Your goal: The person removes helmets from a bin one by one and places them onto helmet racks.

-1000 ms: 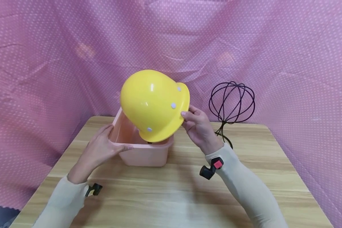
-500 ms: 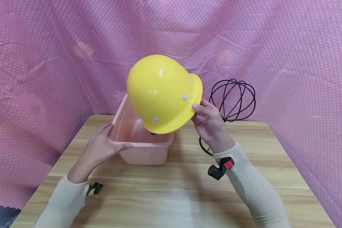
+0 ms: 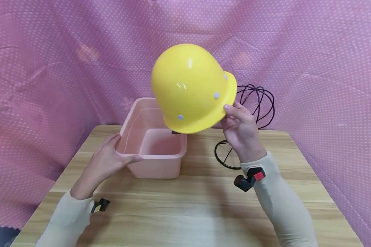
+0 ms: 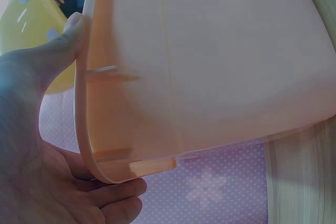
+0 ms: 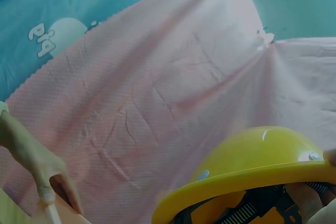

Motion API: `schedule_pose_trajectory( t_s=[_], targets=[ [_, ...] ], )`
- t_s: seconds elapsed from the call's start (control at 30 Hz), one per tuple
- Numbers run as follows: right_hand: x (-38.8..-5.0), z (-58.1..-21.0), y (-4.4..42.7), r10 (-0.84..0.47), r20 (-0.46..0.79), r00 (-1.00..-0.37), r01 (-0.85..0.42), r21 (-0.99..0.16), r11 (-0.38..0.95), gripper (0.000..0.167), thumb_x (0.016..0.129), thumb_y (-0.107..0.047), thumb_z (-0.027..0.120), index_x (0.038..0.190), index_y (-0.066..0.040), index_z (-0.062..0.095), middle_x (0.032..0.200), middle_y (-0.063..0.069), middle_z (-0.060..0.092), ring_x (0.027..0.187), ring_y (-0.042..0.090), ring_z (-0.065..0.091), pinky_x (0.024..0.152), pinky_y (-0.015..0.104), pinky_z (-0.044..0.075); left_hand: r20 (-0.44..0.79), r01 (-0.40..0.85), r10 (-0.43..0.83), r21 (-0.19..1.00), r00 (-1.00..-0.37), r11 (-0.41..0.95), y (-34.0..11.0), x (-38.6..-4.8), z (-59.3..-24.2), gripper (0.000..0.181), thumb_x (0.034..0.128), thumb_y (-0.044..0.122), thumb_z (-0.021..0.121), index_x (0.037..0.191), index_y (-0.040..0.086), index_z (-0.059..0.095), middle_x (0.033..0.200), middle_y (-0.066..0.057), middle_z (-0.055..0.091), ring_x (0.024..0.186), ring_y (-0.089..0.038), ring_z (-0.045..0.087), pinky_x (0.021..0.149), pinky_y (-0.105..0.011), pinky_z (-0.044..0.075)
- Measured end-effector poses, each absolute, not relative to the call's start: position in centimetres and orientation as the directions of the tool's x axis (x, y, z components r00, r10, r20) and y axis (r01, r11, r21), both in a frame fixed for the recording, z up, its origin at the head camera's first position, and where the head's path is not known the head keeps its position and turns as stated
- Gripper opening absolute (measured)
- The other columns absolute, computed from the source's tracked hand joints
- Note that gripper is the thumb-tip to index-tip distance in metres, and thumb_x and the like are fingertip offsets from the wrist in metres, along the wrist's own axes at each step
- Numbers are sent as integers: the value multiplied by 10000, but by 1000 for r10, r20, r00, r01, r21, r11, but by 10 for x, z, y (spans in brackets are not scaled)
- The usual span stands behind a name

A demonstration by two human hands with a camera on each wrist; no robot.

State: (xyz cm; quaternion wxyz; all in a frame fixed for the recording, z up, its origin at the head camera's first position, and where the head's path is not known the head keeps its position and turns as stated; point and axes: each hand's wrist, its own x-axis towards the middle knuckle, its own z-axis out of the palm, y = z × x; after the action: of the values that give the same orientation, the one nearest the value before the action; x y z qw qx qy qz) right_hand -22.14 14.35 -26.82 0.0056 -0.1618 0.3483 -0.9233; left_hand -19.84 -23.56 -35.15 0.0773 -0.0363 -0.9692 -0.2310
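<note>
Right hand point(image 3: 242, 132) pinches the brim of the shiny yellow dome-shaped hard hat point(image 3: 190, 89), thumb on top, other fingers underneath. Hat is tilted, raised above worktop point(image 3: 173, 212), covering the far right corner of the pink rectangular plastic bin point(image 3: 156, 168) in head view. Left hand point(image 3: 106, 159) grips bin's near left corner, thumb spread wide from fingers. Black wire globe-topped stand point(image 3: 259, 103) sits far right, partly hidden.

Yellow helmet point(image 3: 188, 89), pink bin point(image 3: 156, 168), black stand point(image 3: 256, 89), white-dotted pink cloth point(image 3: 312, 68)
</note>
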Motion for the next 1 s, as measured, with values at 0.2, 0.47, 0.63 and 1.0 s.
schedule_pose_trajectory(
  t_s=[0.2, 0.47, 0.63, 1.0],
  targets=[
    [-221, -263, 152, -94, 317, -944, -121, -596, -794, 298, 985, 84, 487, 1234, 37, 643, 1111, 115, 757, 918, 173, 753, 899, 278, 604, 177, 109, 31, 446, -984, 888, -237, -198, -351, 1285, 681, 822, 723, 1563, -20, 317, 1596, -246, 372, 1427, -505, 387, 1123, -687, 355],
    [-220, -260, 167, -61, 345, -937, -144, -538, -830, 316, 987, 84, 478, 1269, 60, 618, 1107, 141, 764, 887, 187, 752, 931, 298, 596, 189, 126, 48, 427, -981, 896, -237, -200, -353, 1269, 692, 809, 727, 1542, -49, 339, 1576, -266, 388, 1416, -507, 394, 1122, -684, 360],
    [-220, -258, 175, -10, 339, -941, -176, -511, -841, 298, 959, 94, 532, 1241, 81, 627, 1001, 130, 759, 783, 172, 717, 954, 281, 583, 187, 131, 55, 424, -981, 896, -236, -200, -353, 1265, 693, 813, 721, 1542, -44, 341, 1577, -261, 386, 1410, -506, 402, 1114, -688, 369],
    [-222, -256, 189, 24, 341, -940, -173, -415, -893, 447, 933, 129, 531, 1376, 72, 522, 1151, 170, 713, 791, 198, 665, 947, 272, 578, 193, 132, 51, 437, -980, 889, -239, -201, -352, 1264, 686, 792, 745, 1540, -49, 344, 1572, -268, 393, 1403, -516, 407, 1100, -698, 375]
  ],
)
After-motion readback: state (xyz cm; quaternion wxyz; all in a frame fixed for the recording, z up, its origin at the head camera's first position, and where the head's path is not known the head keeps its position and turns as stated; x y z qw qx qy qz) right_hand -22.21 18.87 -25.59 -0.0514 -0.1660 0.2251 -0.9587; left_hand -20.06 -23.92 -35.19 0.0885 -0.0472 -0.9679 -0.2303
